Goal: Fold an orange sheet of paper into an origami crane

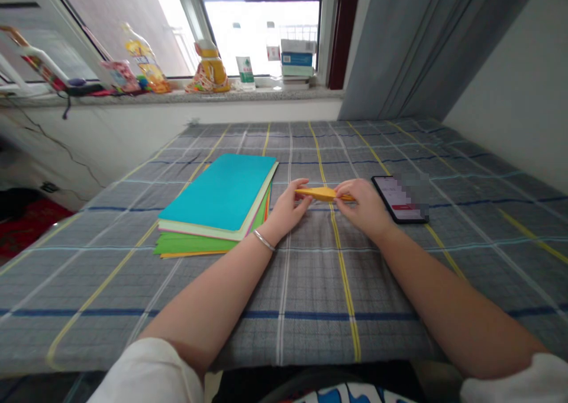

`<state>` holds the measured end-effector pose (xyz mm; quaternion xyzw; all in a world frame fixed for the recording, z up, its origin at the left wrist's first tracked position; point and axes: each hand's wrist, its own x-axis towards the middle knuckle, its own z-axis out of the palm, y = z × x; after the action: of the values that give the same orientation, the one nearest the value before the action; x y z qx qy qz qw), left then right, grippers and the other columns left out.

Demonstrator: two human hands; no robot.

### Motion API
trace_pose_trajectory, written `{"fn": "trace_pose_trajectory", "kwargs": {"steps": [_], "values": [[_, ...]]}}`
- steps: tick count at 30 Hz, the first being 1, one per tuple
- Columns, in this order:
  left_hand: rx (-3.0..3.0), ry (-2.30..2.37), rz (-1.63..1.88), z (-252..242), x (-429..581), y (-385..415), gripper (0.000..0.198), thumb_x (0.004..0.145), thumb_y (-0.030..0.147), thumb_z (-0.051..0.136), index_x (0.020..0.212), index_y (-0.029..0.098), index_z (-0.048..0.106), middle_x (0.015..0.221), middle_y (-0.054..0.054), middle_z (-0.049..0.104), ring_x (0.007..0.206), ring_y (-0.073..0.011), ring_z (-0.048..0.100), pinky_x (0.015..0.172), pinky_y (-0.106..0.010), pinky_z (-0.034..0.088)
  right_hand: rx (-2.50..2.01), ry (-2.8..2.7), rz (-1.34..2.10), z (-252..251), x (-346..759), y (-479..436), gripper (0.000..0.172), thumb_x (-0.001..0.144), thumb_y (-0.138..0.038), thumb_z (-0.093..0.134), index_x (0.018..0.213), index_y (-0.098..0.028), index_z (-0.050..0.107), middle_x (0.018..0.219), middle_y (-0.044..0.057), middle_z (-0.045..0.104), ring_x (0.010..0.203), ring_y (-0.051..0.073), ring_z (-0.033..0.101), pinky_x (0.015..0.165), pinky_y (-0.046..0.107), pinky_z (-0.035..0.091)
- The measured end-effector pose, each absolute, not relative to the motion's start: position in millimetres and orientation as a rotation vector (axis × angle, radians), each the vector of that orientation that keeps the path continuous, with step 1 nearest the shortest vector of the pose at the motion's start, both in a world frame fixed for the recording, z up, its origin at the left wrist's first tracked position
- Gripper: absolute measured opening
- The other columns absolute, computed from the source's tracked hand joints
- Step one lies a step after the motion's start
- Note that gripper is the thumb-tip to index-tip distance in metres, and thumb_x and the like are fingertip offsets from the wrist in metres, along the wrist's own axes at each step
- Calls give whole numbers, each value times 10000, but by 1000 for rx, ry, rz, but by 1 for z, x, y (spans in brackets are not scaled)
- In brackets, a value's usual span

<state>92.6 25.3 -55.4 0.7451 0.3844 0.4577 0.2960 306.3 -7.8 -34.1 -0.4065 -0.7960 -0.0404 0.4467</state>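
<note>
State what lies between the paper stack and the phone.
In the head view, the left hand, folded yellow paper and right hand lie between the paper stack and the phone.

Stacked rectangular paper sheets (217,193) left of left hand (287,209); flat smartphone (397,199) right of right hand (361,205); both on checked cloth (390,284).

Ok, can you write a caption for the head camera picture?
Left hand and right hand pinch a folded yellow paper beside a stack of coloured paper on checked cloth.
</note>
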Motion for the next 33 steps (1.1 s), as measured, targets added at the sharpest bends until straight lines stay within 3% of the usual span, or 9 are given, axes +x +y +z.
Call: {"fn": "trace_pose_trajectory", "kwargs": {"steps": [4,9,15,21,33], "values": [[1790,962,1167,-62,96,31,246,911,280,497,1103,158,589,974,-78,686,873,-194,682,821,-353,542,-1065,-1979,112,-36,295,-11,79,799,-174,587,825,-239,549,984,47,712,922,220,652,829,412,520],[1672,932,1177,-61,101,27,246,902,299,527,1089,161,608,1069,-95,686,946,-215,685,877,-383,546,-1212,-1849,440,-42,285,-15,37,826,-248,582,850,-243,554,1002,32,723,906,214,689,817,410,548],[1566,843,1141,-58,109,17,382,878,330,577,1218,156,585,1271,-129,618,1071,-241,647,942,-395,519,-1118,-1880,539,-44,280,-14,77,796,-265,623,828,-233,560,1118,66,689,1009,227,659,872,450,535],[1552,770,1102,-57,109,16,523,848,325,634,1344,202,521,1359,-118,563,1182,-249,586,1035,-415,446,-997,-1874,493,-49,279,-8,155,776,-275,670,851,-232,541,1092,79,666,1093,235,615,951,479,493],[1545,728,1067,-56,106,16,578,818,320,680,1351,212,485,1264,-131,609,1192,-262,565,1011,-451,446,-931,-1699,827,-52,274,-11,404,771,-299,680,1135,-272,505,1135,59,562,1029,205,638,864,416,565]]}}
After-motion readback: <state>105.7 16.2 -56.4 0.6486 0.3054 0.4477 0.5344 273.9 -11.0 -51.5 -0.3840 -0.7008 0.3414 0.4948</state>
